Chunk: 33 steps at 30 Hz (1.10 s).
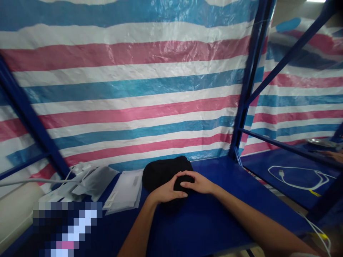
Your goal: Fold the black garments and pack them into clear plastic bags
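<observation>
On the blue bench [214, 217], close to the back edge, sits a soft black cloth bundle [163, 173]. It lies on its side like a fat pillow. Its long way runs mostly from left to right, along the back of the bench, with the right end a tiny bit farther away. A dark part of it also comes toward the person, under the hands.

Both hands are at the front of the bundle, closer to its right end. The left hand [164, 192] comes in from the near side and lies over the front of the cloth. The right hand [203, 184] reaches in from the right, just by the right end. Most of the bundle is behind and to the left of the right hand, so the left hand is nearer to its middle.

Each hand is bent in an open curve, with the thumb away from the fingers. The fingertips of the two hands meet at the top, and the thumbs point at each other lower down. Black cloth shows in the round gap between them. How hard they press on it, I cannot tell.

Left of the bundle, just beside it, flat see-through plastic bags [124, 189] lie on the bench. Behind it hangs a striped plastic sheet [134, 92].
</observation>
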{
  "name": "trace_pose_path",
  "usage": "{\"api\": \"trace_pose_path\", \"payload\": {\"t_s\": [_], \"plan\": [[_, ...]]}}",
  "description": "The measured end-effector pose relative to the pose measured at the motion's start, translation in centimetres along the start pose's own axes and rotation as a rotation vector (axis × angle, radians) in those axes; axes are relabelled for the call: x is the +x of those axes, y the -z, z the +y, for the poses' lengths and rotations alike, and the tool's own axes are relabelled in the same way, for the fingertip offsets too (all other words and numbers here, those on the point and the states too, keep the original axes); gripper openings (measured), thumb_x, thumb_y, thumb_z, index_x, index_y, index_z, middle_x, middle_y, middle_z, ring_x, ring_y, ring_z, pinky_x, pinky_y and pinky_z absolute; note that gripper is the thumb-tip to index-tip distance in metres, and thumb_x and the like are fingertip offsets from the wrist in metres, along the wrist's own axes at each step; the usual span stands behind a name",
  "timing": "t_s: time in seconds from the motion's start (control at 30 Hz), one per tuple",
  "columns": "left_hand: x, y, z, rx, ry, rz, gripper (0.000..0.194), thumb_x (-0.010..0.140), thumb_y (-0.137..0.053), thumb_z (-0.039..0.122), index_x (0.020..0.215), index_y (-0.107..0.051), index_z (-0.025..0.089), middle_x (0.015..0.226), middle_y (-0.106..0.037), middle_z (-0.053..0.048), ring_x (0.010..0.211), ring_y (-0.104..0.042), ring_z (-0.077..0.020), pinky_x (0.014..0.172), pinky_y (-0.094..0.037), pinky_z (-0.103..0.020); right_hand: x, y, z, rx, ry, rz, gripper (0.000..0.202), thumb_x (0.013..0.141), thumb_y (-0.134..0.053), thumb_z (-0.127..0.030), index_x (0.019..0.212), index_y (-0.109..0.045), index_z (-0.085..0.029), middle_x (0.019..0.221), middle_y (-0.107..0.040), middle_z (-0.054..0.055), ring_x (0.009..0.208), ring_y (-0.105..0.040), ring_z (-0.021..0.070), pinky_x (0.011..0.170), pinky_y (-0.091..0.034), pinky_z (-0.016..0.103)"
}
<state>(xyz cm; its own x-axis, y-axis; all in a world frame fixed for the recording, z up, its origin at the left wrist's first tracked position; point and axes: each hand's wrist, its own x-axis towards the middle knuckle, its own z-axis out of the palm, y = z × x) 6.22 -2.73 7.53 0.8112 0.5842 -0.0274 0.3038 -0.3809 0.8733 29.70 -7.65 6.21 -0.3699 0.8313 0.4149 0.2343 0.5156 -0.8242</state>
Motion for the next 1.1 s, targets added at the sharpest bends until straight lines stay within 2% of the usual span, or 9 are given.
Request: {"api": "trace_pose_path", "payload": {"t_s": [0.13,0.23,0.37,0.47,0.63,0.73,0.87,1.0,1.1], "plan": [[0.2,-0.3,-0.3,0.026,-0.023,0.023,0.111,0.080,-0.088,0.053,0.169,-0.027,0.025,0.172,-0.036,-0.012,0.159,-0.034,-0.0337,0.130,-0.029,-0.050,0.0,0.0,0.4,-0.046,-0.041,0.035,0.043,0.093,-0.078,-0.050,0.131,-0.073,-0.030,0.129,-0.076,0.004,0.120,-0.070,0.0289,0.113,-0.051,0.048],[0.3,-0.4,-0.4,0.082,-0.017,0.119,0.115,0.078,-0.089,0.050,0.170,-0.026,0.025,0.172,-0.036,-0.014,0.157,-0.038,-0.0362,0.128,-0.032,-0.051,0.3,0.1,0.7,-0.067,-0.082,0.087,0.045,0.088,-0.082,-0.051,0.127,-0.074,-0.029,0.126,-0.077,0.004,0.116,-0.070,0.0295,0.112,-0.051,0.048],[0.2,-0.9,-0.4,0.207,-0.029,0.255,0.106,0.081,-0.085,0.043,0.170,-0.028,0.028,0.156,-0.059,-0.012,0.139,-0.060,-0.0361,0.118,-0.046,-0.050,0.7,-0.1,1.3,-0.036,-0.136,0.149,0.052,0.083,-0.086,-0.054,0.125,-0.073,-0.026,0.121,-0.077,0.005,0.114,-0.071,0.0299,0.107,-0.054,0.047],[0.0,-1.3,-0.1,0.282,-0.023,0.323,0.102,0.087,-0.079,0.038,0.171,-0.022,0.031,0.144,-0.069,-0.011,0.123,-0.072,-0.0332,0.108,-0.054,-0.046,0.8,-0.4,1.8,0.015,-0.160,0.138,0.055,0.083,-0.085,-0.056,0.125,-0.072,-0.025,0.119,-0.077,0.005,0.112,-0.071,0.0292,0.104,-0.056,0.045],[0.0,-1.7,0.8,0.335,-0.070,0.401,0.101,0.088,-0.076,0.033,0.171,-0.018,0.031,0.140,-0.072,-0.009,0.122,-0.072,-0.0317,0.105,-0.055,-0.045,0.7,-0.8,2.0,0.008,-0.149,0.177,0.062,0.086,-0.080,-0.058,0.137,-0.064,-0.027,0.118,-0.076,0.005,0.111,-0.072,0.0293,0.096,-0.061,0.043],[0.1,-1.6,0.9,0.324,-0.098,0.417,0.101,0.088,-0.074,0.029,0.172,-0.018,0.029,0.141,-0.071,-0.010,0.121,-0.072,-0.0308,0.106,-0.055,-0.044,0.6,-1.2,1.5,-0.079,-0.126,0.226,0.061,0.088,-0.079,-0.057,0.138,-0.063,-0.026,0.111,-0.077,0.007,0.103,-0.074,0.0298,0.091,-0.061,0.043],[0.0,-1.3,1.0,0.374,-0.077,0.444,0.103,0.086,-0.073,0.026,0.172,-0.017,0.027,0.148,-0.066,-0.012,0.131,-0.067,-0.0333,0.110,-0.053,-0.047,0.7,-1.7,1.0,-0.202,-0.062,0.257,0.062,0.091,-0.077,-0.054,0.143,-0.059,-0.026,0.112,-0.076,0.007,0.092,-0.073,0.0269,0.086,-0.061,0.042],[-0.1,-1.1,1.3,0.449,-0.062,0.449,0.105,0.086,-0.073,0.025,0.173,-0.013,0.026,0.153,-0.061,-0.014,0.138,-0.062,-0.0362,0.113,-0.051,-0.049,0.6,-1.8,1.2,-0.253,-0.065,0.292,0.068,0.089,-0.079,-0.054,0.147,-0.056,-0.027,0.099,-0.076,0.005,0.078,-0.071,0.0242,0.074,-0.059,0.038],[-0.1,-1.1,1.2,0.470,-0.076,0.430,0.104,0.088,-0.072,0.027,0.173,-0.011,0.027,0.155,-0.060,-0.013,0.137,-0.063,-0.0364,0.112,-0.051,-0.049,0.4,-1.8,1.5,-0.267,-0.086,0.310,0.069,0.087,-0.080,-0.056,0.146,-0.057,-0.027,0.095,-0.076,0.005,0.075,-0.070,0.0244,0.072,-0.059,0.038]]}}
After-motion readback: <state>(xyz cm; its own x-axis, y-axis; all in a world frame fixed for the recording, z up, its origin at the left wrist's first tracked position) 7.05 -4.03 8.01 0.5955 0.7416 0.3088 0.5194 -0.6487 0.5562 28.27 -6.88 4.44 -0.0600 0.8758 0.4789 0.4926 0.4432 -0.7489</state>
